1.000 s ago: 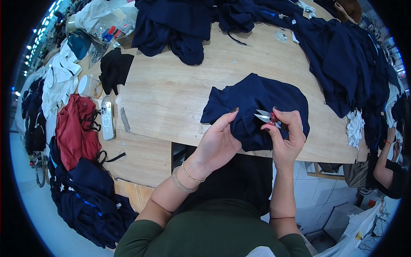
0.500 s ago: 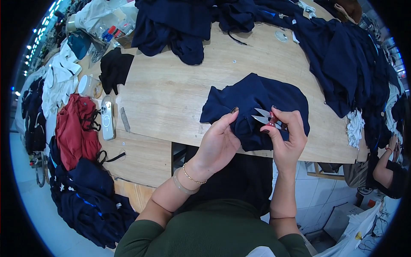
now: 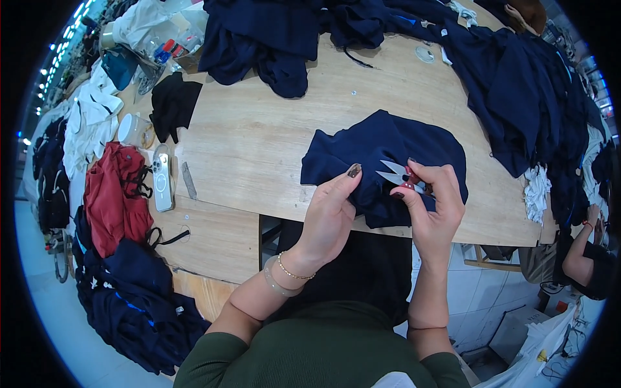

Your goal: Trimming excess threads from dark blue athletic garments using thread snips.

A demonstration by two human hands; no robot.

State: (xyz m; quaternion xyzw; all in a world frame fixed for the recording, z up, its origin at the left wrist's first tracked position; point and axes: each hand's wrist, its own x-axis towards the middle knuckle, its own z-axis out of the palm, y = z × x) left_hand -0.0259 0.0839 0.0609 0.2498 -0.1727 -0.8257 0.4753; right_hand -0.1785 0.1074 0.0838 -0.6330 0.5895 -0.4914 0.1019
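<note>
A navy blue garment [image 3: 414, 139] lies bunched at the table's near edge, in front of me. My left hand [image 3: 331, 216] is at its left side, thumb up, with the fingers closed on the cloth; the fingertips are partly hidden. In my right hand [image 3: 435, 200] is a pair of thread snips [image 3: 392, 173] with red handles, held between thumb and fingers. Its two pointed blades are spread apart and point left toward my left thumb, just over the garment.
More navy garments [image 3: 259, 39] are heaped along the far side and the right [image 3: 517, 97]. To the left lie a red garment [image 3: 116, 194], a phone [image 3: 163, 181], a plastic tub [image 3: 132, 129] and black cloth [image 3: 178, 103]. A co-worker's arm [image 3: 579, 252] shows at far right.
My left hand has shifted slightly left and turned a little. The snips have moved slightly left and up; their blades stay spread.
</note>
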